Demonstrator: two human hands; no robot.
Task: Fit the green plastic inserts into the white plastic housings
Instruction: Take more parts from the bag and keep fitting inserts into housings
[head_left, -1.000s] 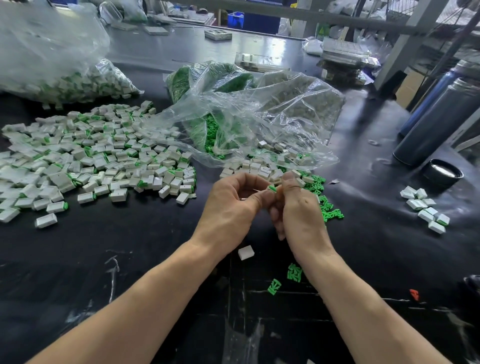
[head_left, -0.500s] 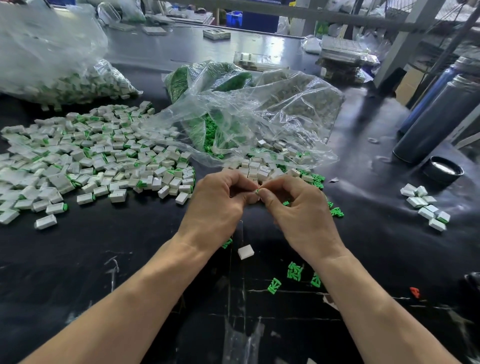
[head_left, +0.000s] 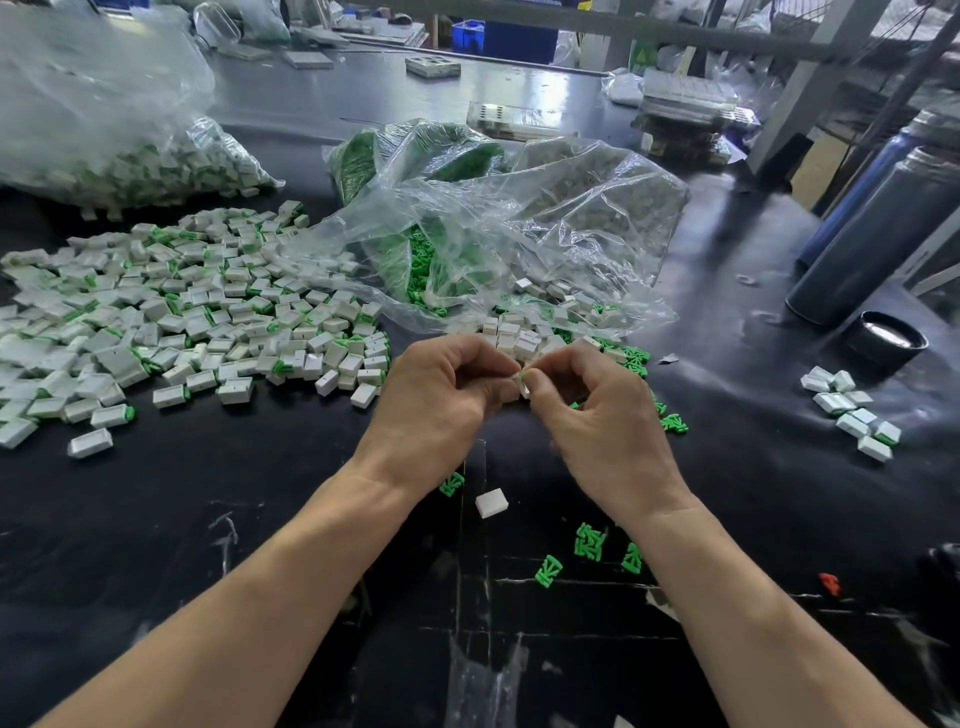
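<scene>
Two hands meet above the black table (head_left: 156, 519): the left hand (head_left: 436, 400) and right hand (head_left: 597, 415) both pinch one white housing (head_left: 522, 383) with a green insert (head_left: 522, 372) showing at its top. A second ago more green showed between the fingertips, so the insert looks nearly seated. Loose inserts (head_left: 589, 542) lie near the right wrist, finished pieces (head_left: 208, 322) heaped left.

White housings (head_left: 171, 312), green inserts (head_left: 589, 540), black table (head_left: 208, 493).

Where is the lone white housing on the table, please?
The white housing lies near the middle of the head view, on the black table, between the forearms.
</scene>
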